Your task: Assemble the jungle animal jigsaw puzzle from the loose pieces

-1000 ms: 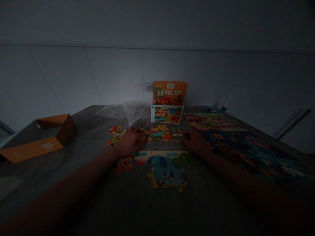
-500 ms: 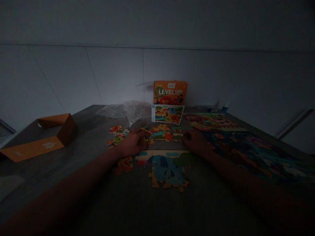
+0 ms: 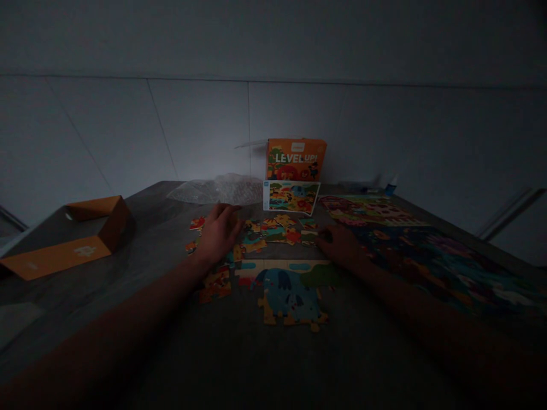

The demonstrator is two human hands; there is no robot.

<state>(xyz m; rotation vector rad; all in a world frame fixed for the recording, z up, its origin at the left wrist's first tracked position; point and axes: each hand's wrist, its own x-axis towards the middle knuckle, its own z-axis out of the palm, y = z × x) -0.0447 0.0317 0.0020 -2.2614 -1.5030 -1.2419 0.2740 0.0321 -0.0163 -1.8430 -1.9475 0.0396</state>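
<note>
The scene is very dim. My left hand (image 3: 217,234) lies over loose jigsaw pieces (image 3: 273,230) scattered in the middle of the dark table (image 3: 239,359), fingers stretched forward and apart. My right hand (image 3: 339,246) rests at the right end of the same scatter, fingertips curled at a piece (image 3: 308,237); whether it grips it is unclear. Nearer me lies a partly joined puzzle with a blue elephant (image 3: 288,296). More joined pieces (image 3: 216,283) sit under my left forearm.
An orange "LEVEL UP!" box (image 3: 296,159) stands against the wall with a picture card (image 3: 290,197) leaning on it. A clear plastic bag (image 3: 217,191) lies left of them. An open orange box tray (image 3: 68,236) is far left. Finished puzzles (image 3: 427,256) cover the right side.
My left hand has lifted off the pieces by the middle, opened, and shifted left and farther away. My right hand has barely moved.
</note>
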